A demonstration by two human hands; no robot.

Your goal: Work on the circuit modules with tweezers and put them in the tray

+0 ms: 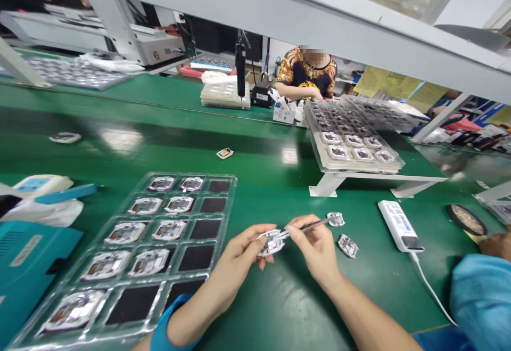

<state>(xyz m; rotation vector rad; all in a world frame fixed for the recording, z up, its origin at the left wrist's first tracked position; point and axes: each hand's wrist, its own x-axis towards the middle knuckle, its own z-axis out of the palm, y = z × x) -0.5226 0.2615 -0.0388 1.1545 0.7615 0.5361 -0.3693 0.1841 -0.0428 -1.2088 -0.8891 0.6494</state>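
The left hand pinches a small white and silver part with rounded corners, with the thumb on top and fingers under it. It looks held this way so it does not slip, and so its top is easy to see. The right hand pinches a long thin grey metal tool that looks like tweezers, between thumb and fingers. Its front end points at the part, between the two hands. I cannot tell if the tip touches it. The back end sticks out past the right hand.

To the left of the left hand lies a big clear plastic tray with square pockets. White and silver parts like the held one sit in it, one to a pocket, maybe so they do not bump. Other pockets show black floors. Just to the right of the right hand, two loose white and silver pieces lie on the green table, close enough to reach. Farther right is a white plastic box with a cable. Ahead of the right hand, a stack of clear plastic trays rests on a white metal stand, maybe to save room below. Far right, another person's blue sleeve shows.
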